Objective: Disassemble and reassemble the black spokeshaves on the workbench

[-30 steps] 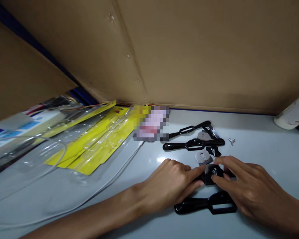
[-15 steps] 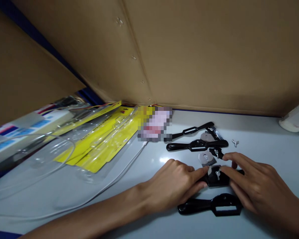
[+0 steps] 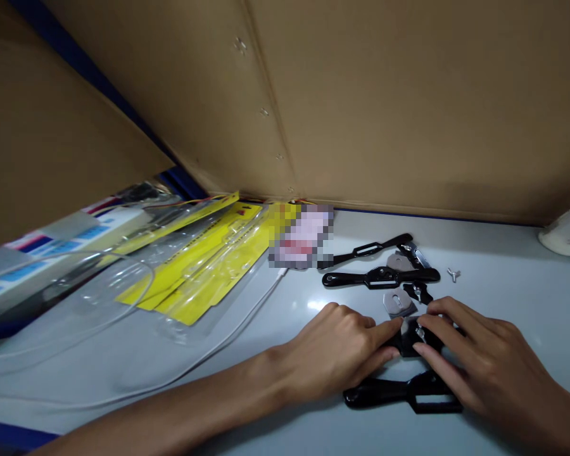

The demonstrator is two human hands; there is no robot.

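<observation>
While fingers of left hand (image 3: 344, 342) grip black tool (image 3: 411, 347), right hand (image 3: 487, 358) pinches wing nut (image 3: 420, 332); frame (image 3: 384, 393) at tool's six o'clock.

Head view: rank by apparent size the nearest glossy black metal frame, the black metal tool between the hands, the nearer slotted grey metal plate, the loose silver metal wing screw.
1. Black frame and black tool: unranked; the right hand hides part of each, and the frame is nearer
2. Grey plate
3. Wing screw
</observation>
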